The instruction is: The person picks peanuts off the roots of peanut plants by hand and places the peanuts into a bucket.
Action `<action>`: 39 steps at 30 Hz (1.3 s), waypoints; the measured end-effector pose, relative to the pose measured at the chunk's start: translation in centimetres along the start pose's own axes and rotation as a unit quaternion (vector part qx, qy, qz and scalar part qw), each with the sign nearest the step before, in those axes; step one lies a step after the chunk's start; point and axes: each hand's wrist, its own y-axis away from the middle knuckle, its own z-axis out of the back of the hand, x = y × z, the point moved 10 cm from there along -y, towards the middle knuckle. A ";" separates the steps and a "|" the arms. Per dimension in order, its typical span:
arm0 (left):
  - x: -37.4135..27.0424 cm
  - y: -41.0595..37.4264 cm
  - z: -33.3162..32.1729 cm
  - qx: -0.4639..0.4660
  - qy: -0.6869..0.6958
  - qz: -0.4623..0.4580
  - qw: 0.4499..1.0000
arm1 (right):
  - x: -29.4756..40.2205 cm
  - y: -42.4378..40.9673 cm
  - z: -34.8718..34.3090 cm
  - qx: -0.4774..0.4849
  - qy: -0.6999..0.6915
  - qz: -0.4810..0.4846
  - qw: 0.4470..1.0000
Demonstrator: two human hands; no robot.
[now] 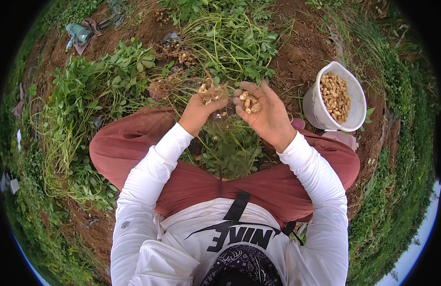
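Note:
My left hand [202, 112] grips the rooty end of a peanut plant, its thin tan roots [213, 93] and a few pale pods standing above the fingers. To the right, my right hand [268, 112] is turned palm up with fingers loosely curled around several loose peanut pods [249, 103]. The two hands are a short gap apart, above my crossed legs. Between my legs lies leafy peanut foliage [233, 146]. A white plastic bucket [313, 107], partly filled with peanut pods [335, 96], stands right of my right hand.
Pulled peanut plants [234, 46] lie heaped ahead, with another heap [95, 85] to the left. Pods on roots [183, 57] show between them. A green bottle [78, 33] rests on a cloth at the far left. Bare reddish soil [295, 57] runs behind the bucket.

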 end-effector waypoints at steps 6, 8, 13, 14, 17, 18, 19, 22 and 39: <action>0.8 -0.6 3.5 -0.101 0.061 0.028 0.993 | 0.0 -0.6 3.4 -0.048 0.048 0.029 0.997; 0.8 -0.6 3.7 -0.104 0.063 0.036 0.992 | 0.4 -0.1 2.2 -0.082 0.067 0.028 0.994; 0.5 -0.4 -0.4 0.053 -0.007 0.037 0.998 | -1.0 -0.1 -0.6 0.032 0.018 -0.030 0.999; 0.6 -0.2 -1.5 0.099 -0.014 0.044 0.994 | -1.3 -0.1 -1.1 0.068 0.000 -0.045 0.997; 1.9 0.2 -2.7 0.168 -0.043 0.054 0.983 | -2.3 0.1 -1.6 0.041 0.005 -0.057 0.998; 2.2 0.2 -2.5 0.170 -0.046 0.059 0.983 | -2.6 0.0 -1.6 0.047 0.002 -0.064 0.997; 2.4 0.2 -2.4 0.172 -0.049 0.064 0.982 | -2.5 0.0 -1.5 0.042 0.008 -0.060 0.997; 1.9 0.3 -2.6 0.145 -0.029 0.065 0.987 | -2.0 0.1 -1.4 0.027 0.023 -0.044 0.998; 1.0 0.0 0.3 0.013 -0.024 0.033 0.999 | 1.1 -0.7 2.3 -0.135 0.411 0.090 0.897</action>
